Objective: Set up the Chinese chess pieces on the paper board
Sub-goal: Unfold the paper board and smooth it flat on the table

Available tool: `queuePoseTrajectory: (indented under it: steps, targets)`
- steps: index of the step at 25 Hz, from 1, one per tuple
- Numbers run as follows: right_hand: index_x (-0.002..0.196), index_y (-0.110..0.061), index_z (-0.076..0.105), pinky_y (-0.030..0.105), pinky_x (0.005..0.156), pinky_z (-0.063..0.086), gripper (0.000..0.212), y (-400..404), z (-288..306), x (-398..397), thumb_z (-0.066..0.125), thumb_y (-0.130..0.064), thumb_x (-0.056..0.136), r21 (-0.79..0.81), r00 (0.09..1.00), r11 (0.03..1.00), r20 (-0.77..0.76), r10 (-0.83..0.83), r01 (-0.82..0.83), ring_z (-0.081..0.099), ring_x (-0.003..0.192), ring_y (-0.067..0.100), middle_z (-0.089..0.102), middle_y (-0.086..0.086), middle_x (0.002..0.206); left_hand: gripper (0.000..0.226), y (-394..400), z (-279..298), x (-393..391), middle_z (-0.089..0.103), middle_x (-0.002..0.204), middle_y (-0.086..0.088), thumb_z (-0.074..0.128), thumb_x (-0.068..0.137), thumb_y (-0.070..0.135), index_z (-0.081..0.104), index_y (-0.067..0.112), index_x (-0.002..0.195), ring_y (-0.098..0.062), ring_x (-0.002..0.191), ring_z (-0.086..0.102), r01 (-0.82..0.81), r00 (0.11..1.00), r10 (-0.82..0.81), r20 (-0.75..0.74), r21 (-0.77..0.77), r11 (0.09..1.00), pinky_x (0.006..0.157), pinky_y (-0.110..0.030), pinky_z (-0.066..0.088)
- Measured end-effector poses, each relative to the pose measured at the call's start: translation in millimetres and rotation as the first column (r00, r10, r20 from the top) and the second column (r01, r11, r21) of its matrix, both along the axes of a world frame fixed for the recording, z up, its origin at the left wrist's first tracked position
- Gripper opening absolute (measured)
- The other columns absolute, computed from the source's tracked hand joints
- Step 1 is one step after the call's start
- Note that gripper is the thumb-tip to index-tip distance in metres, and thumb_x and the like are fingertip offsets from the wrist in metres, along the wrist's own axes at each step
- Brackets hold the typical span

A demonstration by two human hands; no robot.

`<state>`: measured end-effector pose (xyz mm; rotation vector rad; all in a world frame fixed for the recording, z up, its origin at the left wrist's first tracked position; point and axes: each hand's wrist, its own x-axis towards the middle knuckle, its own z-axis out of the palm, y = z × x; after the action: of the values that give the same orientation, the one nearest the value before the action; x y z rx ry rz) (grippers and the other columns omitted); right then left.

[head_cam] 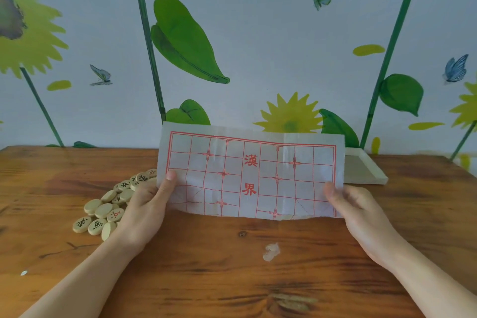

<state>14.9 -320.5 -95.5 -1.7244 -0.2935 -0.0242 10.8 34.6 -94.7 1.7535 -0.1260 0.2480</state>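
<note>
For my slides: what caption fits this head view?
Both hands hold a folded red-lined paper chessboard beside round wooden pieces.

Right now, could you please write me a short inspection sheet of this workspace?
Surface: wooden table, with a small whitish scrap near the middle.
Job's things: paper board, still folded, held up off the table; chess pieces in a loose heap at the left, none placed.
Clutter: shallow pale tray behind the board, partly hidden.
Hands: left hand pinches the board's left edge; right hand holds its right edge.
Cables: nothing seen.
Surroundings: wall with sunflower and butterfly pictures just behind the table.
</note>
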Motion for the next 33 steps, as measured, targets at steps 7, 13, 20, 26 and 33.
queuePoseTrajectory:
  steps: [7, 13, 20, 26, 33]
  targets:
    - [0.110, -0.015, 0.075, 0.022, 0.090, 0.057, 0.029, 3.2, 6.6, -1.8, 0.071, -0.021, 0.082, -0.049, 0.992, 0.998, 0.125, -0.036, 0.042, 0.072, 0.107, 0.009, 0.079, -0.008, 0.108, 0.064, -5.8, 5.7, 0.1, 0.078, 0.087, -0.009, 0.046, 0.102, 0.055, 0.077, 0.002, 0.086, -0.024, 0.080, 0.076, -0.056, 0.998, 0.054, -0.025, -0.088, 0.995, 0.072, -0.041, 0.065]
    - [0.116, -0.019, 0.071, 0.031, 0.084, 0.062, 0.028, 2.1, 20.6, 1.4, 0.065, -0.024, 0.089, 0.128, 0.958, 0.967, 0.155, -0.240, 0.221, 0.074, 0.103, 0.015, 0.077, -0.006, 0.108, 0.035, 1.5, 23.2, -5.2, 0.077, 0.112, -0.008, 0.059, 0.094, 0.041, 0.078, 0.015, 0.108, -0.030, 0.101, 0.073, 0.187, 0.975, -0.199, -0.100, -0.113, 0.976, 0.087, -0.041, 0.058]
    - [0.133, -0.026, 0.057, 0.027, 0.066, 0.062, 0.043, -2.8, 35.3, 1.6, 0.067, -0.024, 0.091, 0.146, 0.945, 0.936, 0.017, -0.327, 0.322, 0.078, 0.091, 0.019, 0.074, 0.005, 0.117, 0.043, -9.7, 42.2, -11.6, 0.077, 0.114, -0.014, 0.062, 0.092, 0.011, 0.058, 0.022, 0.133, -0.040, 0.101, 0.075, 0.125, 0.992, -0.127, -0.015, -0.114, 0.986, 0.083, -0.057, 0.062]
    - [0.145, -0.047, 0.035, 0.025, 0.066, 0.061, 0.071, 0.3, 25.0, -1.1, 0.068, -0.009, 0.095, -0.048, 0.958, 0.958, 0.056, -0.282, 0.284, 0.078, 0.083, 0.015, 0.080, 0.002, 0.094, 0.095, -5.8, 49.2, -14.7, 0.080, 0.094, -0.001, 0.071, 0.091, 0.014, 0.011, 0.063, 0.145, -0.023, 0.075, 0.079, 0.043, 0.988, -0.014, -0.156, 0.187, 0.981, 0.056, -0.032, 0.063]
    - [0.125, -0.034, 0.062, 0.010, 0.055, 0.043, 0.041, -1.3, 7.1, -0.9, 0.076, -0.020, 0.090, -0.624, 0.963, 0.738, 0.233, -0.135, 0.255, 0.055, 0.050, -0.001, 0.054, -0.009, 0.060, 0.117, 4.0, 45.5, -4.9, 0.071, 0.072, 0.010, 0.075, 0.085, 0.041, -0.018, 0.047, 0.155, -0.002, 0.061, 0.068, 0.133, 0.984, 0.049, -0.171, 0.890, 0.436, 0.061, -0.025, 0.058]
